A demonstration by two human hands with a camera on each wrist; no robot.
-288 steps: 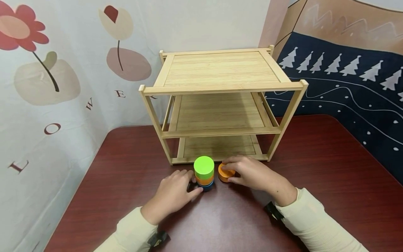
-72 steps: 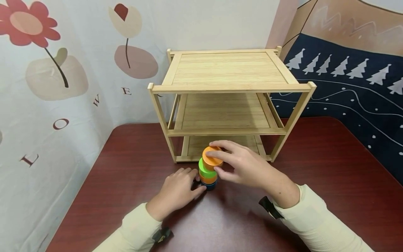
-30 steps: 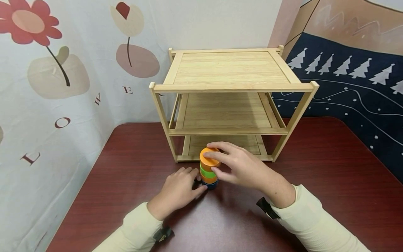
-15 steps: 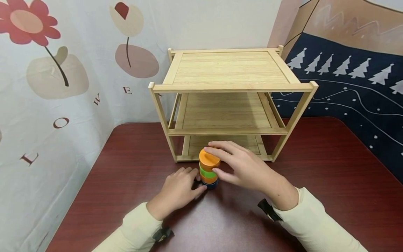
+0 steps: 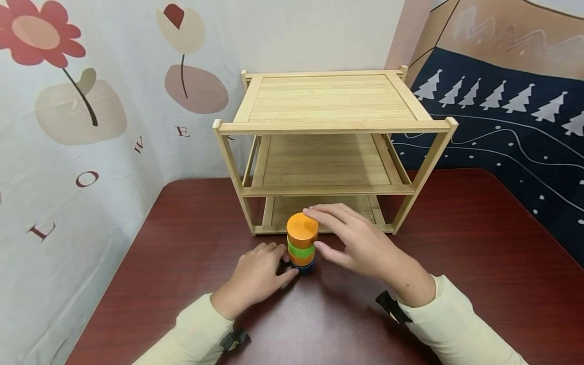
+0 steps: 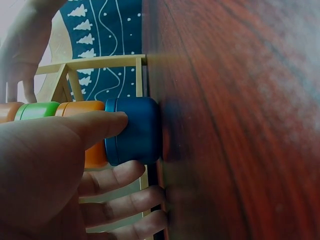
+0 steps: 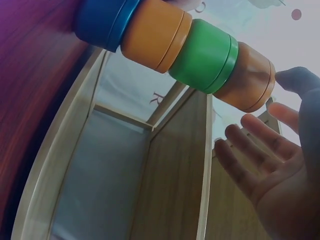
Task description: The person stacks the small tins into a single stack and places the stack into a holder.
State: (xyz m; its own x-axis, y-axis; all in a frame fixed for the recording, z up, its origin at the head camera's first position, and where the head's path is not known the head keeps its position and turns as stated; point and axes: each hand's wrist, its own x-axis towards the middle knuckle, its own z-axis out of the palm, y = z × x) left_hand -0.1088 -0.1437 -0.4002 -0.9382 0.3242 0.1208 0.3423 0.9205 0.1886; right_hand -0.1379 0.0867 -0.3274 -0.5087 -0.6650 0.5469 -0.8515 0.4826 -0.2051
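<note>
Small round lidded tins stand in one upright stack on the table. At the bottom is a blue tin (image 6: 140, 137), with an orange tin (image 7: 154, 34) on it, then a green tin (image 7: 206, 56). A second orange tin (image 5: 302, 229) tops the stack, roughly in line with the others. My left hand (image 5: 256, 274) holds the blue tin low down, thumb on one side and fingers on the other. Beside the top tin, my right hand (image 5: 358, 243) has its fingers spread loosely; in the right wrist view a gap shows between most fingertips and the tin.
A wooden three-tier shelf (image 5: 333, 126) stands right behind the stack on the dark red table (image 5: 182, 228). Its front bottom rail runs close behind the tins. Printed cloth hangs behind, with a flower pattern (image 5: 41, 33) on the left and white trees on the right.
The second orange tin went from beside the stack to above the green tin, then was set on it. Since then my right hand has loosened and drawn slightly right. My left hand stayed at the base.
</note>
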